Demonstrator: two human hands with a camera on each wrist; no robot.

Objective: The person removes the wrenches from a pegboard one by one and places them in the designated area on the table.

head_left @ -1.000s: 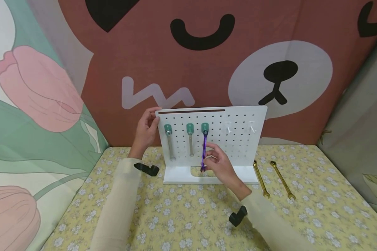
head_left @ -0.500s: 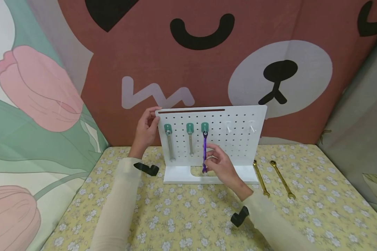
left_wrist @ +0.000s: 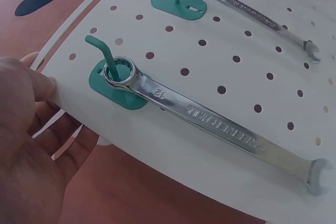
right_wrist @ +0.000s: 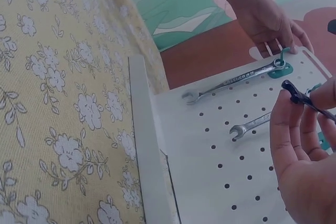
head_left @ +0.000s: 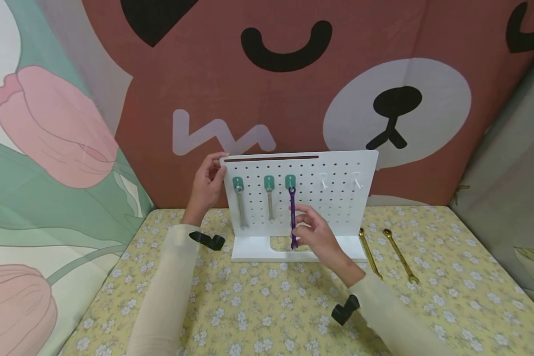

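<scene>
A white pegboard [head_left: 338, 212] stands upright on its base. My left hand [head_left: 206, 185] grips its upper left corner, thumb on the front and fingers behind. Between the thumb and fingers of my right hand [head_left: 318, 237] is the lower part of a purple combination wrench [head_left: 292, 210]. That wrench's ring end overlaps the third green hook [head_left: 290, 181] in the head view; its open end points down. Two silver combination wrenches hang by their rings from green hooks, one at the left [left_wrist: 199, 114] and a second [left_wrist: 252, 11] beside it.
Two white hooks, one [head_left: 324, 183] nearer the middle and another [head_left: 357, 183] farther right, hold nothing. Two gold wrenches, one [head_left: 371, 254] by the board's base and one [head_left: 400, 256] farther right, lie on the flowered tablecloth [head_left: 258, 306].
My right hand has drawn slightly right and toward me, and the purple wrench's lower end has swung the same way. Its ring end stays near the green hook. My left hand keeps its place.
</scene>
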